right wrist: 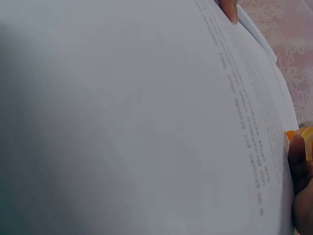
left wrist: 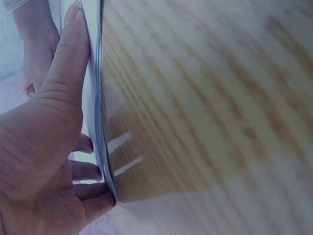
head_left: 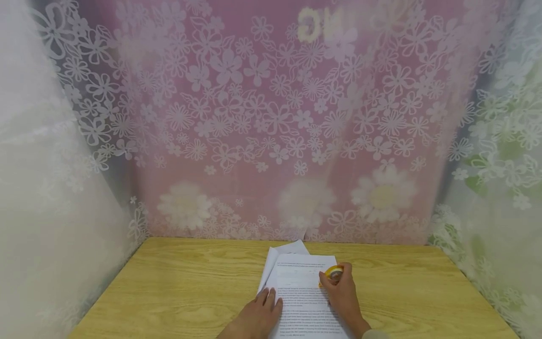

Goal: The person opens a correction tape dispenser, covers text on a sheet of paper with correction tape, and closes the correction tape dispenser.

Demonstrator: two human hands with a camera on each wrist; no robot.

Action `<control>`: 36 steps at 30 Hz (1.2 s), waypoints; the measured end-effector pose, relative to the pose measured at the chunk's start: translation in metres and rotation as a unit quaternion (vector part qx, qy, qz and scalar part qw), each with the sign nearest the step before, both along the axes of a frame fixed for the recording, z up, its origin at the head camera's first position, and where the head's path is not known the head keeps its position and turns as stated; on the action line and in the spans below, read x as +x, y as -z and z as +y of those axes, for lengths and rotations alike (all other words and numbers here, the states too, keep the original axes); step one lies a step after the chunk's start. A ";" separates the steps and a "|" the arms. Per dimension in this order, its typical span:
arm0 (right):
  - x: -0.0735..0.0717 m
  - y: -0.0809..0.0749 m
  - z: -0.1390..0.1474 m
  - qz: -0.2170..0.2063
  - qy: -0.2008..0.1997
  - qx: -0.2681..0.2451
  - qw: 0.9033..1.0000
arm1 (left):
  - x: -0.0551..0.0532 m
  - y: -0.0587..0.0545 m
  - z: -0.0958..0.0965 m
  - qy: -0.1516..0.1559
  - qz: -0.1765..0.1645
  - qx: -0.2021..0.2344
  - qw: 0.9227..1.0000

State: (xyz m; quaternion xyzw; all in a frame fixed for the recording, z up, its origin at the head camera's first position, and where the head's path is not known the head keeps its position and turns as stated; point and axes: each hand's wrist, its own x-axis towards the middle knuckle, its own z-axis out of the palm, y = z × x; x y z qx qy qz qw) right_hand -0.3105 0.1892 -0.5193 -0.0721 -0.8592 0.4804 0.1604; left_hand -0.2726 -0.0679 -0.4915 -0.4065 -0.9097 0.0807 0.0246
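A printed sheet of paper (head_left: 306,306) lies on the table, on top of other white sheets (head_left: 290,247) that stick out askew behind it. My right hand (head_left: 343,292) pinches a small yellow correction tape (head_left: 333,273) over the upper right part of the page. In the right wrist view only a bit of the orange-yellow case (right wrist: 305,134) shows beside the thumb. My left hand (head_left: 260,314) rests flat along the left edge of the paper, fingers spread and pressing on it. The left wrist view shows its thumb (left wrist: 68,63) straight along the sheets' edge.
The wood-grain table (head_left: 190,282) extends to both sides of the papers. A pink floral curtain (head_left: 271,141) hangs behind its back edge. Pale floral sheets hang at the left (head_left: 55,188) and right (head_left: 504,188).
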 end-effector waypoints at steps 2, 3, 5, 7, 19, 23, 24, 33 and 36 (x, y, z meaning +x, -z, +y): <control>0.001 -0.001 0.001 0.000 0.001 -0.004 1.000 | 0.000 -0.001 0.001 -0.001 0.001 -0.002 1.000; 0.001 -0.001 0.001 0.001 0.002 -0.005 1.000 | 0.000 -0.001 0.001 -0.001 0.001 -0.003 1.000; 0.001 -0.002 0.001 0.003 0.007 -0.007 1.000 | 0.001 -0.002 0.001 0.000 0.001 -0.003 1.000; 0.001 -0.001 0.000 0.007 0.013 -0.012 1.000 | 0.001 -0.003 0.001 0.004 0.003 0.000 1.000; 0.001 0.005 0.010 -0.031 0.027 -0.157 0.987 | 0.004 0.012 -0.005 0.026 0.085 0.015 0.996; 0.002 0.002 0.015 -0.041 0.011 -0.121 0.992 | 0.004 0.012 -0.004 0.030 0.081 0.020 0.996; 0.002 0.002 0.016 -0.041 0.004 -0.111 0.993 | 0.003 0.012 -0.004 0.031 0.080 0.021 0.996; 0.001 0.000 0.012 -0.034 0.006 -0.064 0.997 | 0.003 0.005 -0.002 0.039 0.099 0.017 0.994; 0.001 0.001 0.012 -0.034 0.013 -0.047 0.998 | 0.002 0.003 -0.001 0.033 0.077 0.013 0.996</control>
